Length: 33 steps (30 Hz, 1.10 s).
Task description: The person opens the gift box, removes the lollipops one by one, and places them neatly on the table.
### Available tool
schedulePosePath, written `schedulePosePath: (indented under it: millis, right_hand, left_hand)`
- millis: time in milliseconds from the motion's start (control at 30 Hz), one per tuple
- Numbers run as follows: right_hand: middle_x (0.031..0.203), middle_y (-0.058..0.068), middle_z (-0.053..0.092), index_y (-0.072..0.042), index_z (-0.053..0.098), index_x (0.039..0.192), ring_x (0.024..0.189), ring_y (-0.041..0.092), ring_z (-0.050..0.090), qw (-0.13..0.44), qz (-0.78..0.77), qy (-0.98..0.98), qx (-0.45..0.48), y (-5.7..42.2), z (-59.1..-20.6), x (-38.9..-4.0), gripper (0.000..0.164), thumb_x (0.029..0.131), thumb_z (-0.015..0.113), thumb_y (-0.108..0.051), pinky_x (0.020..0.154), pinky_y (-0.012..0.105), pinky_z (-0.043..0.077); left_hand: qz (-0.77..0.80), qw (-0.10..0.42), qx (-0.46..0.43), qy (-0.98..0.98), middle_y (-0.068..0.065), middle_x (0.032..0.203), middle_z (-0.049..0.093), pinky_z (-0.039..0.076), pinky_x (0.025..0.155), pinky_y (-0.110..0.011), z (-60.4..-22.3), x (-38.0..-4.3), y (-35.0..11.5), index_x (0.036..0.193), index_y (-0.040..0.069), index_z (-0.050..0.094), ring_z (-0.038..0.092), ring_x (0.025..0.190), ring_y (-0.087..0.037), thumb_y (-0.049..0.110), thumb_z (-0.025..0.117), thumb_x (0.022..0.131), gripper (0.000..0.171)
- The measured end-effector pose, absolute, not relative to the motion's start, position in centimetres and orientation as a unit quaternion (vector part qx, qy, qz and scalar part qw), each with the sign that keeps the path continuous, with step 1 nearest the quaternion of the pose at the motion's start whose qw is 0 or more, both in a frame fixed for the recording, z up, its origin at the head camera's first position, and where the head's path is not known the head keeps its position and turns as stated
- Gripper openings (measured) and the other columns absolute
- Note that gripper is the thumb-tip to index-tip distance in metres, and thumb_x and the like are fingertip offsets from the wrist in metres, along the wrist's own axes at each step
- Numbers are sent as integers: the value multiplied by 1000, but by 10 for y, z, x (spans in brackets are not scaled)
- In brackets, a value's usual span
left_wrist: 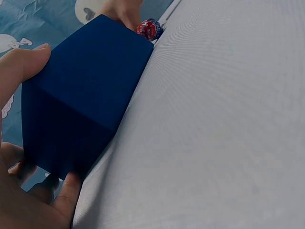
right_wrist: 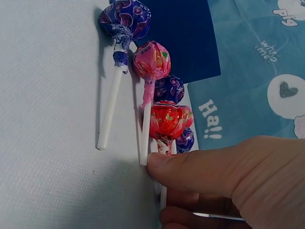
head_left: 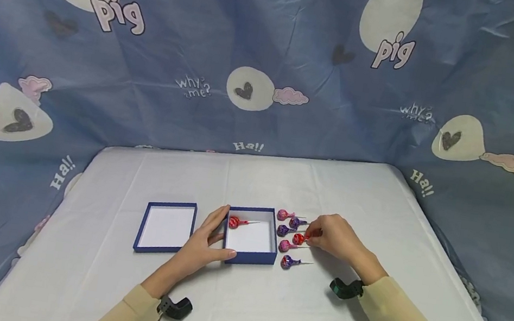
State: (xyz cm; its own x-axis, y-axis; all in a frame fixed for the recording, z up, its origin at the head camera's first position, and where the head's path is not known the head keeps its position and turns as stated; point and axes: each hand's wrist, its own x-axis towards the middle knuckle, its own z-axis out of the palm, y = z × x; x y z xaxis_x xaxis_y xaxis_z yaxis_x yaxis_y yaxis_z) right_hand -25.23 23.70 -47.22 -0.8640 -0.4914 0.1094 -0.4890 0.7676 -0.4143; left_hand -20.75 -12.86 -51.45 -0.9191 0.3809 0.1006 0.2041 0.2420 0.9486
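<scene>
My left hand holds the open blue box at its left side, thumb at the near rim and fingers along the left wall. Inside the white-lined box lies a red lollipop, its stick pointing right. To the right of the box, my right hand pinches another red lollipop by its stick just below the wrapper. Around that one lie pink and purple lollipops, among them a near pink lollipop and a purple lollipop closest to the front. Fingertips of the right hand are partly hidden behind its thumb.
A blue-edged box lid with a white inside lies left of the box. White cloth covers the table. Behind it hangs a blue printed curtain, which also runs along both sides.
</scene>
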Motion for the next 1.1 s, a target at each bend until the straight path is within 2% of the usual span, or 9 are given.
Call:
schedulePosePath:
  millis: [267, 500, 700, 967, 1100]
  right_hand:
    - [84, -11, 72, -20, 78, 81, 73, 8, 58, 3, -219, 941, -260, 236, -468, -254, 11, 79, 86, -12, 66, 31, 50]
    - [83, -11, 72, -20, 79, 82, 73, 8, 58, 3, -217, 941, -259, 237, -467, -254, 10, 80, 85, -13, 66, 31, 49]
    - [82, -10, 72, -20, 79, 80, 71, 8, 57, 1, -219, 941, -259, 236, -468, -254, 11, 79, 86, -11, 65, 31, 50]
    - [82, -11, 72, -20, 79, 81, 72, 8, 58, 8, -214, 943, -255, 237, -470, -255, 10, 79, 86, -13, 66, 31, 50]
    - [82, -12, 72, -20, 79, 82, 72, 8, 58, 14, -210, 945, -249, 238, -470, -255, 10, 80, 86, -13, 67, 31, 50]
  left_hand:
    - [586, 71, 191, 784, 7, 167, 11, 37, 112, -29, -512, -209, -127, 160, 40, 19, 16, 151, -18, 29, 88, 79, 107]
    - [587, 77, 190, 783, 10, 166, 11, 37, 112, -27, -511, -210, -127, 162, 31, 20, 17, 151, -17, 28, 88, 79, 108]
    - [589, 79, 187, 782, 11, 166, 11, 37, 112, -26, -513, -210, -128, 160, 39, 20, 17, 151, -16, 29, 88, 79, 106]
    - [592, 79, 186, 780, 10, 166, 11, 37, 111, -26, -514, -209, -130, 161, 35, 20, 17, 151, -17, 29, 89, 78, 108]
    - [591, 76, 191, 780, 7, 167, 11, 37, 112, -27, -513, -209, -129, 160, 39, 20, 18, 151, -17, 29, 89, 79, 107]
